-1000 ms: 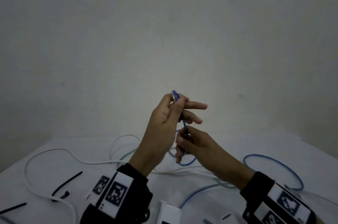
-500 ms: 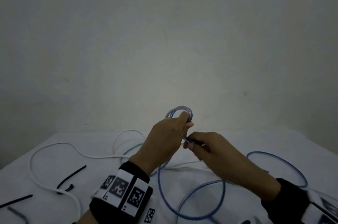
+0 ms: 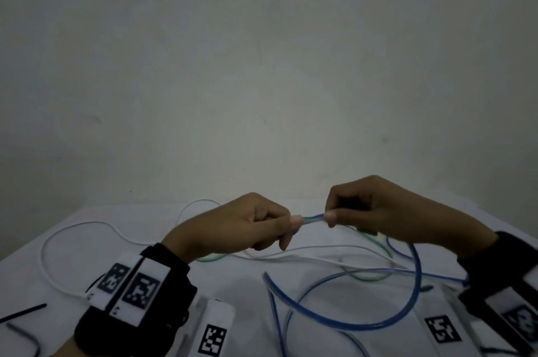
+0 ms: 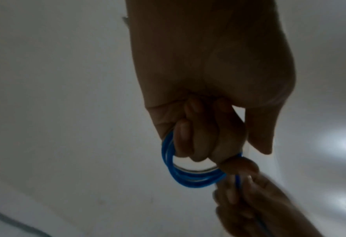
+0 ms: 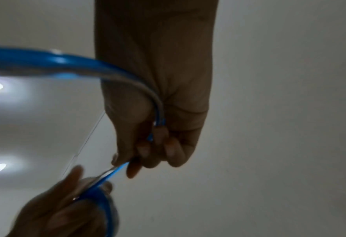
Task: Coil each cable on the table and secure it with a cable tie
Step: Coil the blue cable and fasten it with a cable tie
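Observation:
Both hands are raised over the white table [image 3: 233, 292]. My left hand [image 3: 262, 225] grips a small coil of blue cable [image 4: 188, 178], its loops wound round the curled fingers [image 4: 190, 141]. A short taut stretch of the blue cable [image 3: 313, 218] runs to my right hand [image 3: 349, 211], which pinches it. From that hand the cable [image 5: 56, 64] passes through the palm and hangs in a wide loop [image 3: 413, 284] down to the table. A white cable [image 3: 87, 224] and a green cable [image 3: 366, 278] lie loose on the table.
Black cable ties [image 3: 23, 311] lie at the left front edge of the table. White tagged blocks [image 3: 215, 327] sit on the near edge between my wrists. A plain wall stands behind the table.
Both hands came lower. The right hand slid along the blue cable away from the left, to the right, drawing a short length taut. The hanging blue loop swung right.

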